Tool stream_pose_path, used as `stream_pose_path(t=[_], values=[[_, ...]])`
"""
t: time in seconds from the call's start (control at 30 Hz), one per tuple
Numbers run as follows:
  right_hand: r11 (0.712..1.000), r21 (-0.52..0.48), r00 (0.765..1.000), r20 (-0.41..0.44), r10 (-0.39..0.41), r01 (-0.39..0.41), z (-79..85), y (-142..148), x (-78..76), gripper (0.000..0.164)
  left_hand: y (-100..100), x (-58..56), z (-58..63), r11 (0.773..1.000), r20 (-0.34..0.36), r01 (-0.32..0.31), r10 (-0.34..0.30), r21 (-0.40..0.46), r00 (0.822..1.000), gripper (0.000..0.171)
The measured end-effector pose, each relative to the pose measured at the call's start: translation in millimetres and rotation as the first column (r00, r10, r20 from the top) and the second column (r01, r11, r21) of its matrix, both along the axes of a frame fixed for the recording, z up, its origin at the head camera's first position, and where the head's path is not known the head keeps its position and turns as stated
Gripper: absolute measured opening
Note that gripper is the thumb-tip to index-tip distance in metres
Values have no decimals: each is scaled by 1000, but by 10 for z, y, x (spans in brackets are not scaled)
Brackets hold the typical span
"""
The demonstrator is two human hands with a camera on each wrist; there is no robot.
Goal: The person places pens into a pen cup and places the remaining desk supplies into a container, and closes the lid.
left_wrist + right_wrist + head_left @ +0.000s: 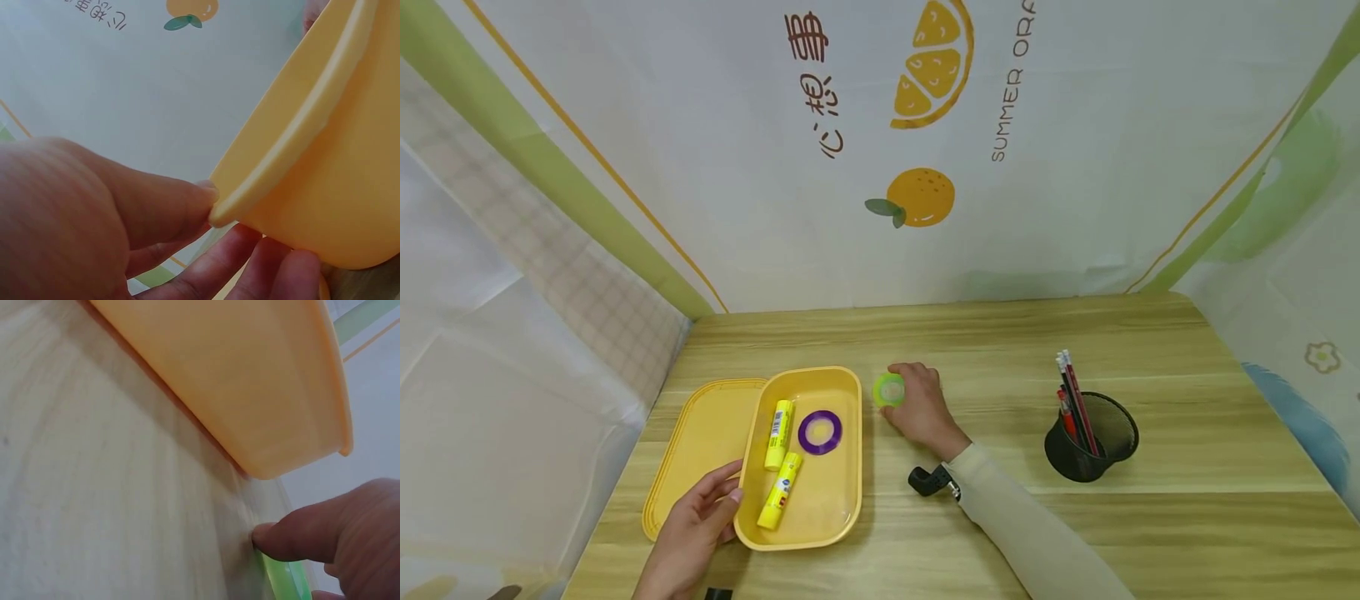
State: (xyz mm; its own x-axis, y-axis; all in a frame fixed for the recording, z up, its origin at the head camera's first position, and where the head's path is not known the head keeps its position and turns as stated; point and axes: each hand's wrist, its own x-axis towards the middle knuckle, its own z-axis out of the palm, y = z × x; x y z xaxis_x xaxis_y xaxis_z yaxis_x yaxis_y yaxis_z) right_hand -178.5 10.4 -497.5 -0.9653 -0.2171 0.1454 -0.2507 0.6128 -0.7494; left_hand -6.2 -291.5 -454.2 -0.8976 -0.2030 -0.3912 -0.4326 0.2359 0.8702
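My left hand point(694, 521) grips the left side of a yellow plastic box point(852, 500). In the left wrist view the thumb point(178, 203) lies on the box's rim point(294, 134), with the fingers below it against the outer wall. Two yellow glue sticks point(778, 435) and a purple tape roll point(820, 432) lie inside the box. To the right of the box, my right hand point(922, 406) pinches a green tape roll point(887, 390) at the tabletop. The right wrist view shows the thumb point(297, 537) on the edge of the green roll point(287, 578); the other fingers are mostly hidden there.
A yellow lid point(700, 450) lies partly under the box's left side. On the right stands a black mesh pen holder point(1078, 462) with several pencils and a red pen leaning in it. A printed cloth point(1037, 233) hangs along the table's back edge.
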Motion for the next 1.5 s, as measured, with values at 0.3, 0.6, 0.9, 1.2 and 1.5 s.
stream_pose_path(t=[0.3, 0.6, 0.9, 1.2, 1.5], values=[[1000, -24, 1000, 4, -11, 11, 4, 12, 7, 66, 4, 15, 4, 1000, -23, 2, -1, 12, 1000, 50], [998, -58, 1000, 18, -23, 24, 26, 18, 17, 67, 12, 19, 11, 1000, -14, -7, 7, 16, 1000, 50], [995, -95, 998, 66, -2, 8, 101, 2, 46, 71, -5, 19, -3, 1000, 2, -12, 12, 19, 1000, 51], [994, -110, 999, 49, 17, -12, 208, -23, 102, 70, -7, 19, -12, 1000, -10, -6, 7, 25, 1000, 50], [993, -118, 998, 55, 12, -6, 363, -42, 199, 62, -4, 10, -16, 999, -18, 3, -3, 40, 1000, 50]])
